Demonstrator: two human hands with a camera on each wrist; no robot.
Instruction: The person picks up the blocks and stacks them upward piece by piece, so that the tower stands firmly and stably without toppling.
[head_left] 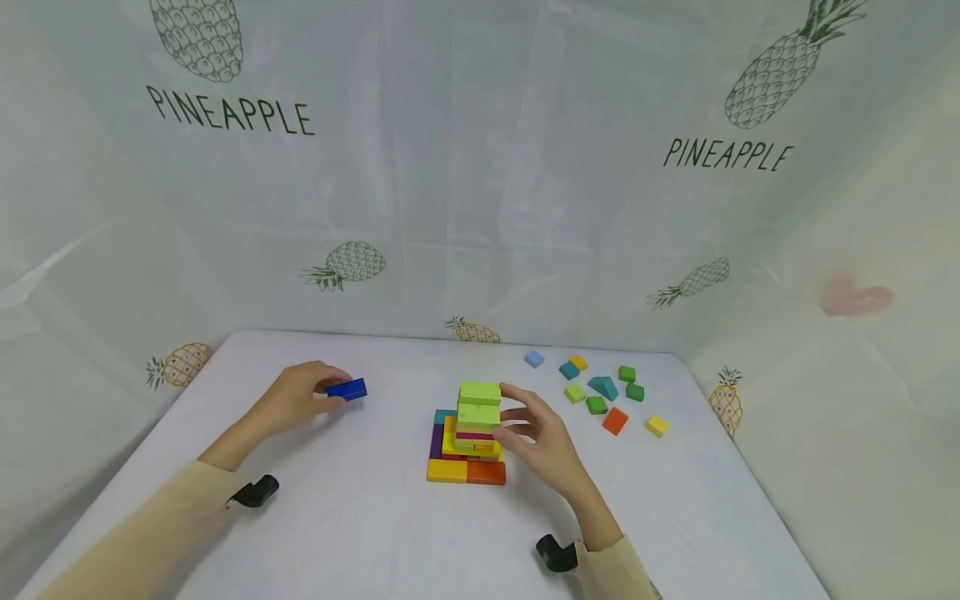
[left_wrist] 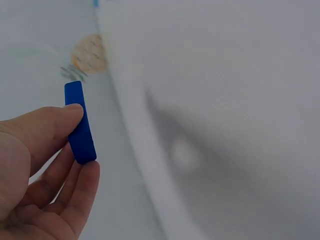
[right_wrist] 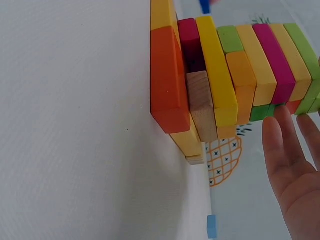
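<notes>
Beige sleeves foremost; left grip pinches 1 blue block; right grip, spread, beside tower.

The tower runs lime green at its top, then magenta, cream and bright yellow bands, over a base of yellow, orange-red, purple and teal. Left of the tower, the lone block is solid deep blue. Right of the tower come a light blue block, a teal triangle, an orange-red block and a yellow block. Beneath the tower, the tablecloth is plain white; behind it, the pale grey curtain bears dark green line-drawn pineapples and, lower, orange latticed ones.
</notes>
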